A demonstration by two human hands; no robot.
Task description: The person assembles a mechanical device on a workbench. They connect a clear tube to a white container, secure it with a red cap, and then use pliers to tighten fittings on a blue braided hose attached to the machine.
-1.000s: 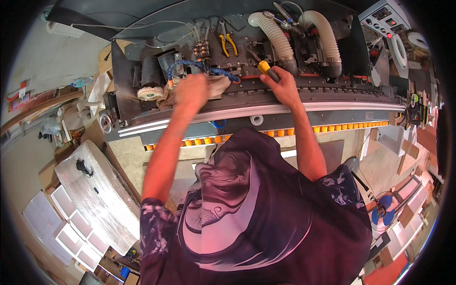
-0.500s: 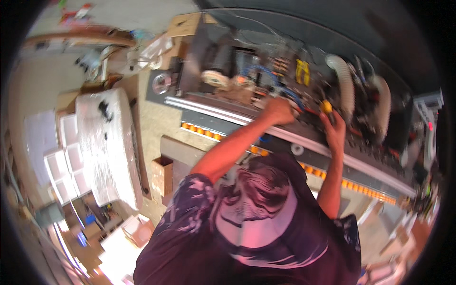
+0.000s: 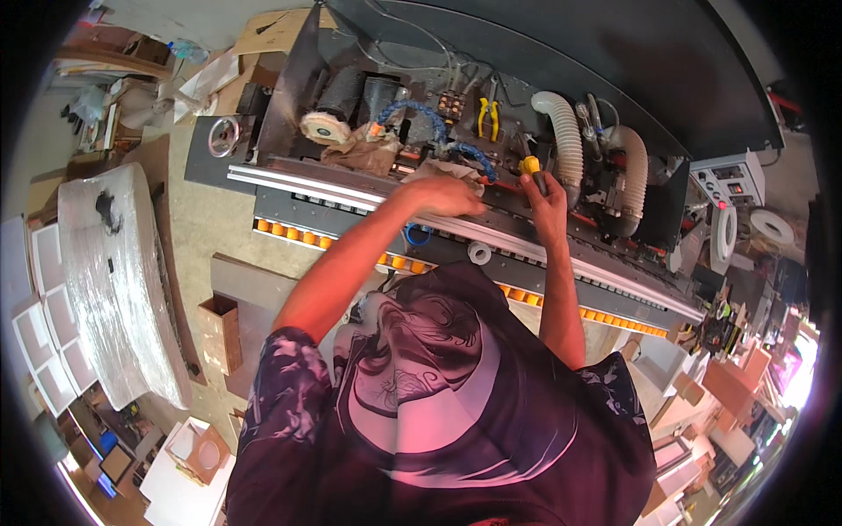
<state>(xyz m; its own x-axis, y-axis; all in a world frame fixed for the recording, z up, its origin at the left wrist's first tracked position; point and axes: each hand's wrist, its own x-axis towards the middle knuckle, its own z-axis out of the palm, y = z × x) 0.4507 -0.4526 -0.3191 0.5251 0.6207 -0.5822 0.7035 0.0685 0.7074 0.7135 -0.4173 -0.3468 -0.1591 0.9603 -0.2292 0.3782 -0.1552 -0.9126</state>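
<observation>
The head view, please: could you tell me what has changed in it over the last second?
Mostly the camera swung, so the machine now runs tilted across the picture. The left hand lies a little further right along it, nearer the right hand. Unchanged: the right hand grips the yellow-handled screwdriver, the left rests on a rag inside the machine, and the yellow pliers hang behind.

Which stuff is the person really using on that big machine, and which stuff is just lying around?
Being used:
- left hand on a pale rag
- right hand gripping a yellow-handled screwdriver
- the open machine they reach into

Just lying about:
- yellow-handled pliers
- white tape roll
- wrapped white bundle
- cardboard boxes
</observation>
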